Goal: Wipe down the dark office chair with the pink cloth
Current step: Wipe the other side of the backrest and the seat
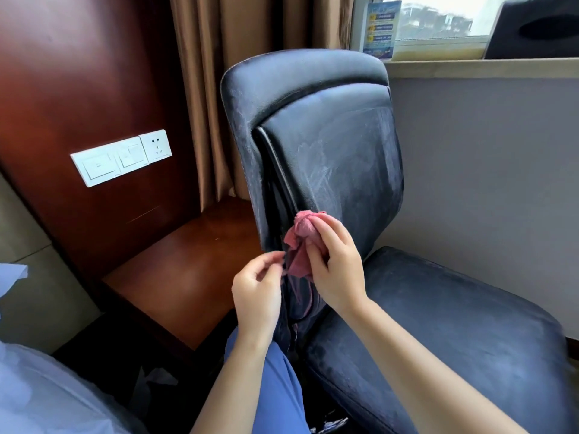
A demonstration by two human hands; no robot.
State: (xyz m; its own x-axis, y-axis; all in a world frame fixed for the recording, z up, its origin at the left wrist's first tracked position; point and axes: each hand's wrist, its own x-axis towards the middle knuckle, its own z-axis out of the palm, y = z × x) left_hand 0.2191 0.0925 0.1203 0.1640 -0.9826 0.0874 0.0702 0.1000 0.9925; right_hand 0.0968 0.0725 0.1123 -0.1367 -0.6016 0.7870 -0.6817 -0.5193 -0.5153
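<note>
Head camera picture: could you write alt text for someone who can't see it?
A person's right hand presses a bunched pink cloth against the lower backrest of a dusty dark office chair, while the left hand pinches the cloth's edge.

A single head-worn, wide-angle view looks forward and down from close above the person's two hands, facing the backrest of a dark padded office chair [329, 145] at near range.

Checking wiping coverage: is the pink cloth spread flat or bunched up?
Bunched up: the pink cloth is a crumpled wad gripped in the right hand against the chair backrest's lower edge.
</note>
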